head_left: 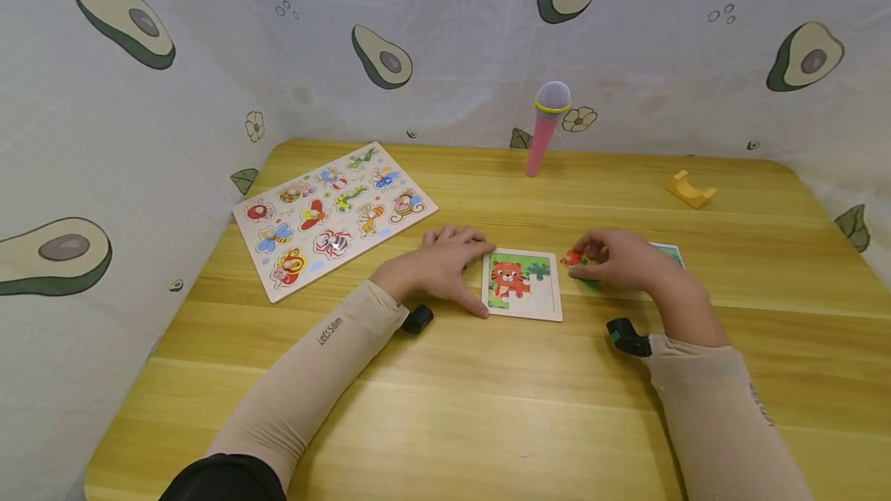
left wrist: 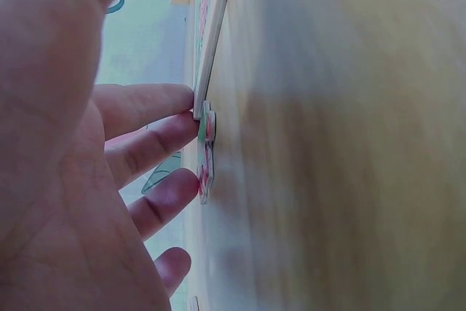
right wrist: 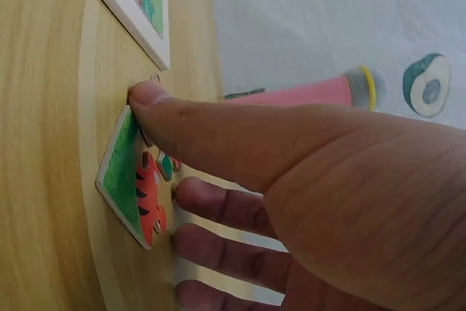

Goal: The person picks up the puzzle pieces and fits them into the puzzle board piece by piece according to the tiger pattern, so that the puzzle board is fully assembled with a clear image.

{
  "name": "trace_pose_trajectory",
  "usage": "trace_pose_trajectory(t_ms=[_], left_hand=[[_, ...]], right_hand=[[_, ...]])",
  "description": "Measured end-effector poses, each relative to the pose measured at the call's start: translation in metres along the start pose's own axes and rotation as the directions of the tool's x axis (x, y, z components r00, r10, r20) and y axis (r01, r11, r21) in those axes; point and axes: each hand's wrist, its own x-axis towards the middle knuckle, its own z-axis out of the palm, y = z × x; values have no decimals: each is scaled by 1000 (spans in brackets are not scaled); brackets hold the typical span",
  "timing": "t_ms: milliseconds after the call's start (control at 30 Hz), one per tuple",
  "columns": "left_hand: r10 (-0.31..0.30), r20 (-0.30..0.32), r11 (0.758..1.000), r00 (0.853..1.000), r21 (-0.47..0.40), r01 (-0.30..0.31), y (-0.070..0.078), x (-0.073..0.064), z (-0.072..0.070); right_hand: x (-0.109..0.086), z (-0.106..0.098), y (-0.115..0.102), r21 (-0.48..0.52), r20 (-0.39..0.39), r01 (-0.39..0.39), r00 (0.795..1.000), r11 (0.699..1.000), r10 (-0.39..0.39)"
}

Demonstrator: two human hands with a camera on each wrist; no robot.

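A square jigsaw board with a partly filled tiger picture lies mid-table. My left hand spans its left side, thumb at the near corner and fingers at the far one. Under those fingers, a loose puzzle piece shows in the left wrist view; from the head view it is hidden. My right hand, right of the board, pinches a red puzzle piece between thumb and index finger. Below it on the table lies a green and orange striped puzzle piece, with smaller pieces beside it, partly covered by the thumb.
Behind my right wrist lies another framed puzzle, mostly covered. An insect peg board lies at the back left. A pink toy microphone stands at the back, and a yellow curved block lies back right.
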Motion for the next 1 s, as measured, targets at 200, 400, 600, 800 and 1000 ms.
trace_pose_trajectory(t_ms=[200,400,600,800,1000], left_hand=[[-2,1,1000,1000,4,2,1,1,0],[-6,2,1000,1000,4,6,2,0,0],[-5,1,1000,1000,5,5,2,0,0],[0,0,1000,1000,10,0,0,0,0],[-2,-3,1000,1000,7,2,0,0,-1]], right_hand=[[0,1,1,13,-9,30,999,999,-30],[0,1,2,34,-25,37,999,999,-37],[1,0,1,7,-21,7,1000,1000,-6],[2,0,2,-12,-12,0,1000,1000,0],[7,3,2,-22,-16,15,1000,1000,-16]])
